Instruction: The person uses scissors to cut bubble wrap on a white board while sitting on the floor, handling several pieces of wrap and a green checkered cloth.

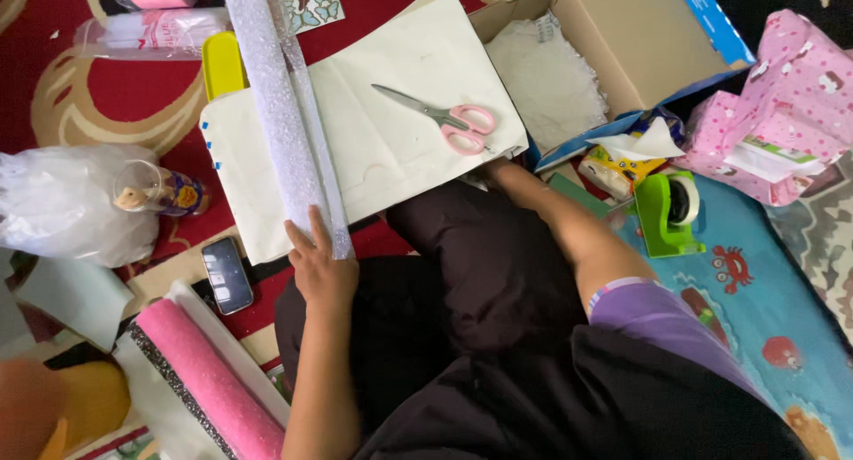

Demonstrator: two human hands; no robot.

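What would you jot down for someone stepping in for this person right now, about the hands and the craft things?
Left hand: open, flat on the near end of the silver glitter roll, which lies across the cream sheet.
Right hand: reaches under the sheet's near right edge; hidden, so its grip cannot be told.
Pink-handled scissors: lying untouched on the sheet.
Green tape dispenser: on the blue mat to the right.
Pink glitter roll: on the floor, near left.
Done: roll laid on the sheet. No cut or tape shows yet.
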